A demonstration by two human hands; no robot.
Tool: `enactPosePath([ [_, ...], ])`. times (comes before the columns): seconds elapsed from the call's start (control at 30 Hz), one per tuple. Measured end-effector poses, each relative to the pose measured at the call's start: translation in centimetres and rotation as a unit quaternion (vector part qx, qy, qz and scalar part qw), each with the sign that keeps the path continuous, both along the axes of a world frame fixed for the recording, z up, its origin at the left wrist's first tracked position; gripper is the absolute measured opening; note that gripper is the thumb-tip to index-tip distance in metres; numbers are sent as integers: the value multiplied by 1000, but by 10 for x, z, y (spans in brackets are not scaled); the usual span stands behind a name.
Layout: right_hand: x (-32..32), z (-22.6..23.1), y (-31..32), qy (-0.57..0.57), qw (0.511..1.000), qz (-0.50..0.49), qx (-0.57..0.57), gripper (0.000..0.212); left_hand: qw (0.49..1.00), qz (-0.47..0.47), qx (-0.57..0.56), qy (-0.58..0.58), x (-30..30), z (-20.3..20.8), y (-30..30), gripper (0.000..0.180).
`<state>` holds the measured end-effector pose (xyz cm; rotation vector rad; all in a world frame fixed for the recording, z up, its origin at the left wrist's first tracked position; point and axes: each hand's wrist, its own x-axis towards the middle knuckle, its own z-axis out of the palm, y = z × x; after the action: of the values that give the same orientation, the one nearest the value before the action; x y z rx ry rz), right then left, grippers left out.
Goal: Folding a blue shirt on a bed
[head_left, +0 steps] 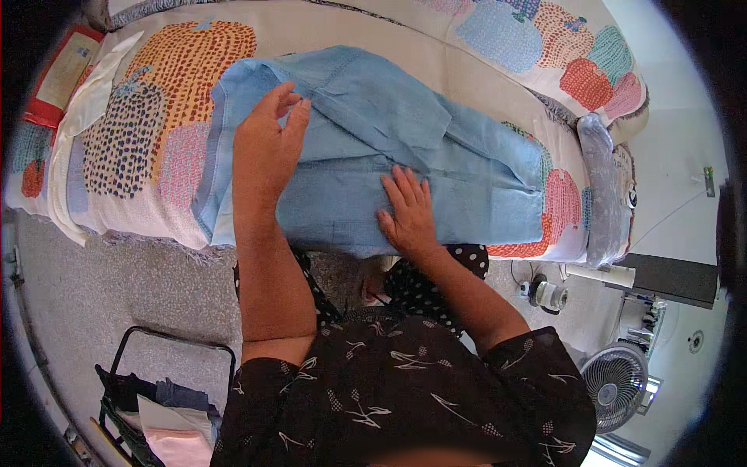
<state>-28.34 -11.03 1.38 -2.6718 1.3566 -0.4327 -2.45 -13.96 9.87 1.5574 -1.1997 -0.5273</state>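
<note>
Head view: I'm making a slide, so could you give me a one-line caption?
Left hand over and right hand flat on a blue garment spread across a colourfully patterned cover.

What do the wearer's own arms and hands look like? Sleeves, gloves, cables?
Left arm and right arm: bare below short, loose blackish fabric sleeves with a scattered whitish sprig print, matching the top. Left hand and right hand: ungloved. No watch, bracelet, cable or marking visible on either arm.

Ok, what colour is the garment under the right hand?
The garment is light blue, best seen in the head view.
</note>
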Motion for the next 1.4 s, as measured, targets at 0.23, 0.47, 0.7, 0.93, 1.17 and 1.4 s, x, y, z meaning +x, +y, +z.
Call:
enactPosePath([
  [0.23, -32, 28, -7, -138, 990, -5, 7, 50, 999, -15, 22, -26, -6, 6, 4, 37],
  [0.47, -39, 6, -57, -249, 930, -229, 143, 44, 999, -19, 29, -35, -10, 5, 1, 36],
  [0.7, -36, 26, -60, -261, 920, -216, 199, 33, 995, -51, 53, -63, -15, -3, -4, 37],
  [0.93, -36, 36, -72, -369, 820, -313, 306, 35, 990, -72, 52, -110, -23, -5, -7, 37],
  [1.17, -44, 23, -98, -505, 716, -302, 376, 42, 981, -94, 54, -158, -46, -27, -25, 45],
  [1.4, -39, 23, -92, -551, 649, -295, 434, 50, 919, -113, -10, -377, -82, -54, -39, 54],
])
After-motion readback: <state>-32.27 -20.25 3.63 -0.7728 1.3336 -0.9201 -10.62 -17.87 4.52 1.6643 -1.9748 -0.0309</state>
